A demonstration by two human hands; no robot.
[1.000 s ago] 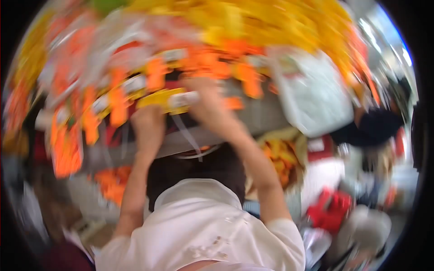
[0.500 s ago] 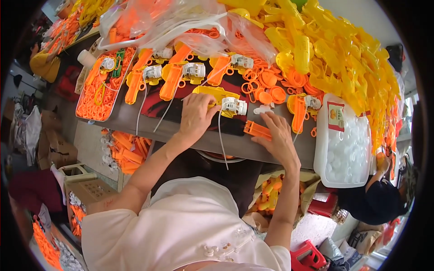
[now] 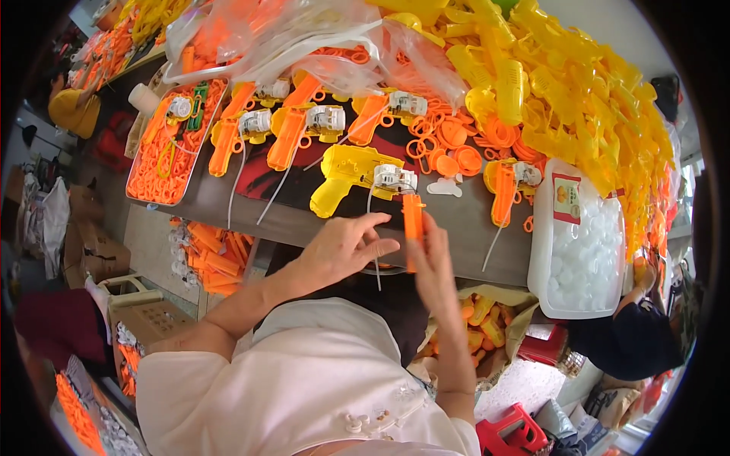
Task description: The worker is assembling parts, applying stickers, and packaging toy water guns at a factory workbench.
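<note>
one orange part [image 3: 412, 216] has turned in the right hand [image 3: 433, 266].

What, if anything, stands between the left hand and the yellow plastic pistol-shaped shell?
Nothing visible stands between the left hand and the yellow shell; a thin white tube, right of the grip, passes behind the fingers.

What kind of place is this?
Probably a small toy workshop: there's a big heap of yellow plastic parts, some loose orange discs, and an unfinished-looking yellow toy gun on the table.
</note>
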